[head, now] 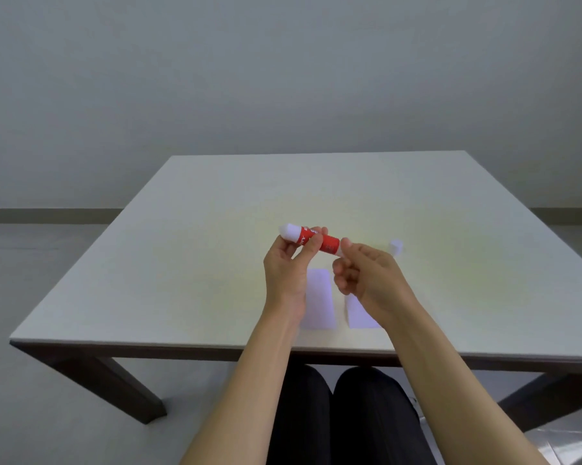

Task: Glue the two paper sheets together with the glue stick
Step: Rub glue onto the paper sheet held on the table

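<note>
the left hand (287,263) covers the middle of the red glue stick (329,244), so its label cannot be read. the right hand (366,273) hides the stick's lower end. the right forearm lies across the right paper sheet (358,313); the left wrist covers the left edge of the left paper sheet (319,300). the small white cap (396,246) is blurred. the desk (182,280) runs out of view at the right edge. both forearms are cut off at the bottom edge.

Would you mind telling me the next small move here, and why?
Probably lower the glue stick, held by left hand and right hand, onto the left paper sheet: its cap seems off, and both sheets lie apart.
</note>
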Demonstrator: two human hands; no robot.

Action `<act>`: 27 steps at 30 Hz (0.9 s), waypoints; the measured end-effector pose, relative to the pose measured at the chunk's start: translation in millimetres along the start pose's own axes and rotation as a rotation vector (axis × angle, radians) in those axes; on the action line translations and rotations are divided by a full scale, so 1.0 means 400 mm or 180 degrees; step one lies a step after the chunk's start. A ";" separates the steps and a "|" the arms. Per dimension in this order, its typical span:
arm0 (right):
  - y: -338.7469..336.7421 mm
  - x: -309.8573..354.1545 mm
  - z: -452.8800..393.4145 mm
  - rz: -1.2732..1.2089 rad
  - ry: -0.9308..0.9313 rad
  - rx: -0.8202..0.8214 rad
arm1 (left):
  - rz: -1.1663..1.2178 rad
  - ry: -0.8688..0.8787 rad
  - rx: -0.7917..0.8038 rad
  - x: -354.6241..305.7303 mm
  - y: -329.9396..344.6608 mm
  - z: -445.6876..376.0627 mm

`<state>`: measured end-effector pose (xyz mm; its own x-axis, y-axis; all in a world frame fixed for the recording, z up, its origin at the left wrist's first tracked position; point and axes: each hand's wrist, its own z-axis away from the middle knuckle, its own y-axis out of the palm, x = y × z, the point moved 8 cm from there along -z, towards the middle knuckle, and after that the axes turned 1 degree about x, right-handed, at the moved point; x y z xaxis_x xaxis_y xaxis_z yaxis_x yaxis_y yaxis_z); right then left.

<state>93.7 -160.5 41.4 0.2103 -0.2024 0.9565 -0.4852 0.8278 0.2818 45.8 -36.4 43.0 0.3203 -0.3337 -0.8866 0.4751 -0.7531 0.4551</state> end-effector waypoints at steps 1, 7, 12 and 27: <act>-0.008 -0.013 -0.001 0.0129 0.0155 -0.0187 | -0.0037 -0.0004 0.0073 0.001 0.008 0.002; -0.001 0.025 0.015 0.0324 -0.0186 -0.0303 | -0.0158 0.0051 0.0174 0.000 0.020 0.008; -0.013 0.029 0.029 0.0267 -0.0221 -0.0406 | -0.0028 -0.0054 0.0189 -0.006 0.031 0.020; -0.027 0.021 0.074 0.0182 -0.0084 -0.0312 | -0.0142 -0.0083 0.0140 -0.006 0.021 0.048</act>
<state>75.9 -186.7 48.7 0.1617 -0.1660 0.9728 -0.4100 0.8854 0.2192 33.4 -52.8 47.5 0.2777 -0.3135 -0.9081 0.4516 -0.7916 0.4115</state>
